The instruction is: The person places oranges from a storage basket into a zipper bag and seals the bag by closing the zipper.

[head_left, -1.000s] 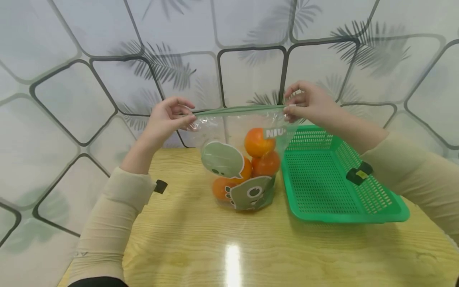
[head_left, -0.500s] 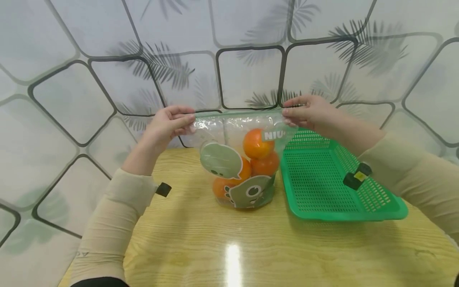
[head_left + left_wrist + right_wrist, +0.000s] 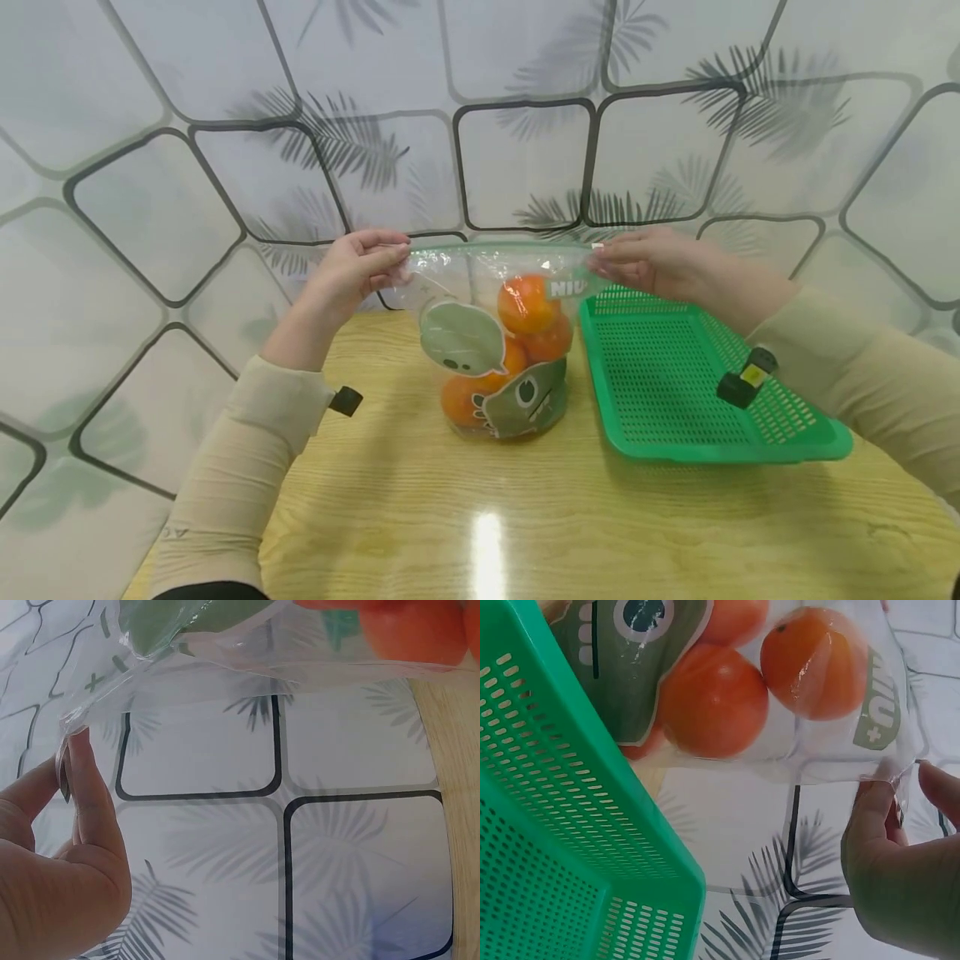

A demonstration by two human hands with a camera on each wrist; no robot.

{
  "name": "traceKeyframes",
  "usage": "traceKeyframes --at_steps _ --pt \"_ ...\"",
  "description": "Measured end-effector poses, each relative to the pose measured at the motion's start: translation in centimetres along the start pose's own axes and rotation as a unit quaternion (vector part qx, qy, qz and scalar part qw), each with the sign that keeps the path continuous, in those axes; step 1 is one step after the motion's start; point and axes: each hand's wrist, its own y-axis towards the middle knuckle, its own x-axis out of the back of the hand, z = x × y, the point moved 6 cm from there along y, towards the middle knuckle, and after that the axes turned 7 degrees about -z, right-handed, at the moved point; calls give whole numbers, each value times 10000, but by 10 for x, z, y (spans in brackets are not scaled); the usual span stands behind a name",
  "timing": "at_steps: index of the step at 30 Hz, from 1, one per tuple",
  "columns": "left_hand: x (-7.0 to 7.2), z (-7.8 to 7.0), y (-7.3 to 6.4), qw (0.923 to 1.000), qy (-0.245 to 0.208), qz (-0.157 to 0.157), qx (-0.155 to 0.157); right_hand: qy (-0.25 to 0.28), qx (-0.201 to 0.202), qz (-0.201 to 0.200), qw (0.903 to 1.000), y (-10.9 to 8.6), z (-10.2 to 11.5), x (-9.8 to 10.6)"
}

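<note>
A clear zip bag (image 3: pixel 461 337) with green cartoon prints stands upright on the wooden table in the head view. Several oranges (image 3: pixel 527 304) fill its lower part. At the bag's upper left corner, my left hand (image 3: pixel 352 271) pinches the plastic between thumb and fingers. My right hand (image 3: pixel 660 265) pinches the opposite corner, beside a small white tab on the green zip strip (image 3: pixel 502 246). The strip runs nearly level between both hands. In the left wrist view, thumb and finger meet at the bag's corner; the right wrist view shows oranges close behind the plastic.
A green plastic basket (image 3: pixel 675 379) with perforated walls sits right of the bag, under my right forearm. The yellow wooden table (image 3: pixel 390 508) extends toward me. Behind it rises a pale wall covering (image 3: pixel 525 167) with leaf and line patterns.
My right hand has come down with its corner of the bag, and my left hand has sunk slightly. The zip strip now lies lower. The bag and its upper oranges have shifted slightly left.
</note>
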Motion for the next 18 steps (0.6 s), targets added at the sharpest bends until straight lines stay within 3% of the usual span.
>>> traceKeyframes --at_steps 5,12,18 --pt "0 2 1 10000 -75 11 36 -315 -199 92 9993 2 -7 1" --pt "2 6 0 9998 -84 38 153 -1008 -168 222 9945 3 -11 2" --pt "0 8 0 9994 177 192 227 -1054 -334 15 9939 -1 -15 -3"
